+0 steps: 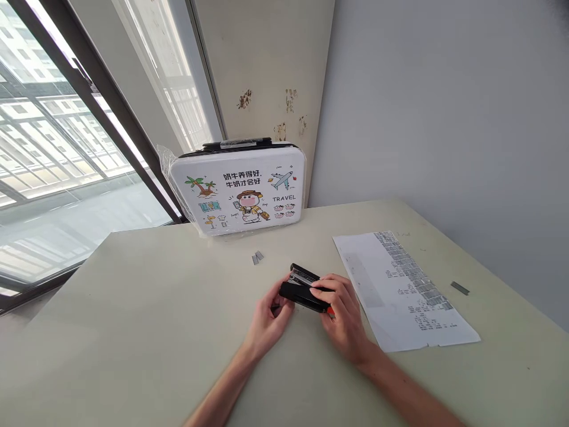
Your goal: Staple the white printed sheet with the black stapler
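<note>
Forearms: nearest the camera, entering at the bottom edge, 1 per side.
Stapler: black, red bit at the rear; between both hands, mid-table, left of the paper. Its 2 arms stood apart, metal channel showing between. Could not tell whether it touched the table.
Left hand: fingers and thumb curled closed around the stapler's front end. Dark bit within the curl; could not tell what.
Right hand: closed over the rear end, thumb and fingers on the near arm.
Pinch risk: judged real; a slip of the right hand could have snapped the arms together on a fingertip.
Spill risk: any staples loaded could have slid out if the channel tipped; could not see whether it held any.
Loose strips: 2 small grey pieces beyond the left hand, likely staples; brittle if squeezed hard.
Lone strip: 1, right of the paper; a sweeping sleeve or arm might have lost it.
Paper: beside the right hand; an elbow swing could have creased it.
Suitcase: upright behind, well apart.
</note>
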Motion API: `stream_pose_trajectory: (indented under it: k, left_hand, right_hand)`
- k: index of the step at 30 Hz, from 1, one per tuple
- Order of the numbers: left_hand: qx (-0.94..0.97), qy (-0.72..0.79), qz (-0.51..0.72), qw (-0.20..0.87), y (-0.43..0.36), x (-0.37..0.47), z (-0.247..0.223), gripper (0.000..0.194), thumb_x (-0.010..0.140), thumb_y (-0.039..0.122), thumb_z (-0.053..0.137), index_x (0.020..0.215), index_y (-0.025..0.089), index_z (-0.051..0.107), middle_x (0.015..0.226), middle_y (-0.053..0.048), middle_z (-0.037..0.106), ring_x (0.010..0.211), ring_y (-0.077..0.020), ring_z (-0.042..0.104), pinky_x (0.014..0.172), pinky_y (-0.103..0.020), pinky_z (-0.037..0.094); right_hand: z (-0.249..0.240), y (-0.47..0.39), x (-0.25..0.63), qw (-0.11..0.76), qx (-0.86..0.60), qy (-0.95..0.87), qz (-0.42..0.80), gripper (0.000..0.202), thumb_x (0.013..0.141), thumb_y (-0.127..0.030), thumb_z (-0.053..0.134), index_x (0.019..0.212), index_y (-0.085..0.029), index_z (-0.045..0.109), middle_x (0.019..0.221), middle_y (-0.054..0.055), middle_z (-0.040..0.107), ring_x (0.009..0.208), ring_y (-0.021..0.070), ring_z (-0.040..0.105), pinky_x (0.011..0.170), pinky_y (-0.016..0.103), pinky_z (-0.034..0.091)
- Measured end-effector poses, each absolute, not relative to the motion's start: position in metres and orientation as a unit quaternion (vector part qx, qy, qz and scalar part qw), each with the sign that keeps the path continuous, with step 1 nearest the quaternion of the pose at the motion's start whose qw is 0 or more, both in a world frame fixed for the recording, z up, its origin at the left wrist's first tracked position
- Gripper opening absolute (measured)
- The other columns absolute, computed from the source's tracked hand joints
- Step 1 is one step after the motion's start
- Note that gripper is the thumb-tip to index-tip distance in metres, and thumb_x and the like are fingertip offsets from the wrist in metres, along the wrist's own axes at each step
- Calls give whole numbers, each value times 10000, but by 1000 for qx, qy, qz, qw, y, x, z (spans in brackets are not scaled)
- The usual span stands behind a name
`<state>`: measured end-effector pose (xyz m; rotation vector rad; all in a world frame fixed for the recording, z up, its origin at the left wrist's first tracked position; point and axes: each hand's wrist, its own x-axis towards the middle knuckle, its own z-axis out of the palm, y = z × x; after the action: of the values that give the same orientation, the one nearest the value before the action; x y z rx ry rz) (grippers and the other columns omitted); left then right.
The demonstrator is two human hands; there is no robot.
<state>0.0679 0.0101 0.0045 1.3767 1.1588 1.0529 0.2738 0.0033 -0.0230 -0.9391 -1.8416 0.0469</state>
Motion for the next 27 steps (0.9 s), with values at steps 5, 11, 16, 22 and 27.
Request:
stream_pose_trajectory:
  k: [5, 11, 16, 22, 27]
  left_hand:
    - [532, 484, 459, 522, 10, 72, 4, 440, 892, 391, 711, 1297, 218, 728, 944, -29, 711, 885, -217, 598, 815, -284, 453]
    - [331, 428, 563, 625, 16, 69, 0, 275, 792, 203, 777, 1061, 168, 735, 682, 60, 446, 551, -75, 327, 531, -205, 282]
    - [196, 349, 584, 706, 22, 61, 3, 191, 779, 181, 751, 950, 132, 681, 654, 76, 375, 509, -56, 240, 473, -199, 249]
    - [107, 280, 593, 747, 25, 54, 7, 177, 816, 220, 723, 946, 123, 652, 701, 56, 408, 513, -60, 326, 485, -208, 362]
    - [61, 256, 601, 754, 25, 48, 5, 191, 863, 237, 688, 999, 103, 672, 766, -5, 536, 595, -92, 504, 532, -220, 453]
  right_hand:
    - [-24, 6, 273, 508, -398, -763, 24, 600, 880, 82, 476, 1339, -295, 558, 1224, 79, 682, 1224, 278, 600, 963, 527, 565]
    - [-28, 12, 272, 493, -453, -741, 46, 379, 948, -41, 528, 1244, -276, 563, 1178, 83, 704, 1129, 276, 648, 921, 506, 556]
    - [-35, 17, 271, 467, -514, -715, 80, 175, 985, -211, 578, 1148, -275, 574, 1133, 74, 721, 1039, 278, 671, 897, 486, 540]
    - [-43, 48, 243, 450, -578, -659, 171, 191, 945, -374, 638, 1068, -250, 560, 1043, 72, 717, 926, 282, 659, 812, 434, 536]
    - [-44, 85, 194, 477, -586, -633, 168, 233, 971, -395, 575, 1101, -209, 523, 1043, 131, 687, 980, 315, 649, 833, 466, 542]
